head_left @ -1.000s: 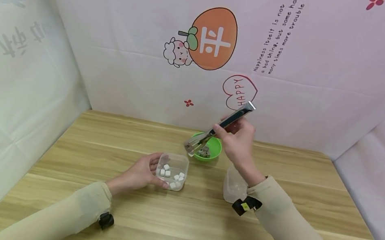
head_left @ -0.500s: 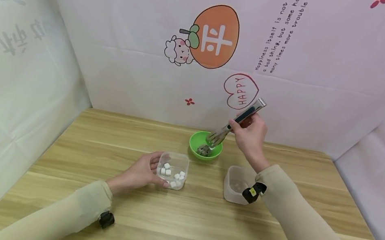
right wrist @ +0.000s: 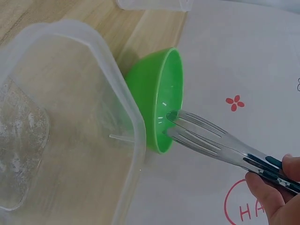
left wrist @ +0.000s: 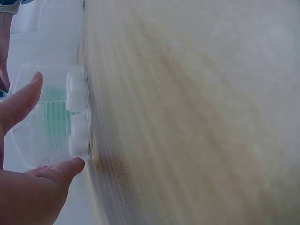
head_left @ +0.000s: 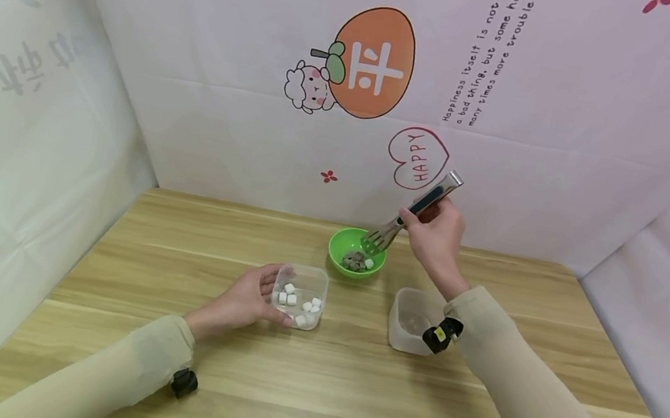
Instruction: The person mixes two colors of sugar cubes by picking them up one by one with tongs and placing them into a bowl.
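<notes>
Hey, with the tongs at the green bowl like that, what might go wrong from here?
The tongs reach the bowl, which no hand steadies, so a bump might tip it. The white cube in it lies toward one side and could be flicked out. In the head view, the right wrist's camera overlaps the right tub, so pulling back may knock it.
</notes>
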`<state>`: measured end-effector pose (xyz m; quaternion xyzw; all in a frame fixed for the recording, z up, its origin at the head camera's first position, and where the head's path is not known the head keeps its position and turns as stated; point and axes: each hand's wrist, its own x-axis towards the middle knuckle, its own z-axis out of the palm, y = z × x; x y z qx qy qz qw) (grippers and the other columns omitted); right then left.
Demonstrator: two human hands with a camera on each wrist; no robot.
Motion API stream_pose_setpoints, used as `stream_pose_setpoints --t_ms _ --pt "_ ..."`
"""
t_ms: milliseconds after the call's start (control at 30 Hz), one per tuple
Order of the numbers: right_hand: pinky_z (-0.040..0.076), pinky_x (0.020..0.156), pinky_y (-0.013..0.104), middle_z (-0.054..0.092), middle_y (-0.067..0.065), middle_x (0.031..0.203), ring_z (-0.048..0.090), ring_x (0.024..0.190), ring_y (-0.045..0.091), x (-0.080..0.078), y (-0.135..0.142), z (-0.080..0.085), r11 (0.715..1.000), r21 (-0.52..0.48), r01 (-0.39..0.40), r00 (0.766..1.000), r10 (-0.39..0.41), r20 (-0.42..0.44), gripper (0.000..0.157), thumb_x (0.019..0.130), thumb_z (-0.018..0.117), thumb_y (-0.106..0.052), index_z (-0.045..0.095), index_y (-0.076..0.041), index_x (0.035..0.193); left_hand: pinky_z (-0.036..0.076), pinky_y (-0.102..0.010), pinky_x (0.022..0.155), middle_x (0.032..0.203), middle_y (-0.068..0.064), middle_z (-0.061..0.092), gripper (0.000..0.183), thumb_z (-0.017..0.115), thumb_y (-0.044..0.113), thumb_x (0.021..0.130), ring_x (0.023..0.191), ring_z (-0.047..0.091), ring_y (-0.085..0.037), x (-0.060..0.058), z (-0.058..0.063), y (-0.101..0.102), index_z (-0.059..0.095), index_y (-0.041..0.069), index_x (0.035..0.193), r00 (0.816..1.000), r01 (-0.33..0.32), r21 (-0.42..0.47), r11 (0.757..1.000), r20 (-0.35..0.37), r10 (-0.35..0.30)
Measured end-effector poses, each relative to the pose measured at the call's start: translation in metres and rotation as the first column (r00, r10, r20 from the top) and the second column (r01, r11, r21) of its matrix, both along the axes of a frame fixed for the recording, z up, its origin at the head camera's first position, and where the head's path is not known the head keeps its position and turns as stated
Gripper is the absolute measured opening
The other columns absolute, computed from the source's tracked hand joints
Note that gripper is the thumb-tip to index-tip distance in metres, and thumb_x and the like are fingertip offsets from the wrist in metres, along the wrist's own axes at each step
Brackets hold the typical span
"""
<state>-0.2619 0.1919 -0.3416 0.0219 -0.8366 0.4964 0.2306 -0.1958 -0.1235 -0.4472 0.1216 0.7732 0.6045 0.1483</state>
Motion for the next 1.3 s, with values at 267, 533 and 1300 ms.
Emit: stream_pose_setpoints --t_ms 267,533,1300 --pt "0.055 0.061 0.022 0.071 0.012 0.088 0.064 0.073 0.022 0.018 -0.008 0.014 0.996 0.024 -0.084 0.991 0.086 -0.106 0.022 0.09 0.082 -0.003 0.067 0.001 0.105 0.04 -0.04 0.118 0.161 -0.022 0.042 0.109 0.093 -0.005 0.071 0.147 0.043 -0.039 0.001 0.002 -0.001 0.03 -0.007 0.16 1.0 0.018 -0.008 1.0 0.005 -0.018" --pt "0.064 0.068 0.025 0.074 0.011 0.093 0.071 0.08 0.022 0.052 -0.038 0.028 0.953 0.015 -0.304 0.94 0.303 -0.156 0.022 0.089 0.082 0.003 0.068 0.0 0.106 0.043 -0.038 0.116 0.159 -0.022 0.046 0.108 0.094 -0.003 0.072 0.145 0.046 -0.038 0.0 0.0 -0.001 0.031 -0.007 0.16 1.0 0.02 -0.006 1.0 -0.004 -0.02" --pt "0.066 0.073 0.027 0.071 0.006 0.098 0.075 0.089 0.02 0.052 -0.082 -0.02 0.74 0.159 -0.653 0.744 0.666 -0.047 0.024 0.087 0.082 0.009 0.068 -0.001 0.104 0.047 -0.041 0.114 0.157 -0.026 0.046 0.102 0.091 -0.004 0.078 0.142 0.05 -0.039 -0.002 -0.002 -0.004 0.03 -0.008 0.16 0.997 0.067 0.015 0.998 -0.025 -0.066"
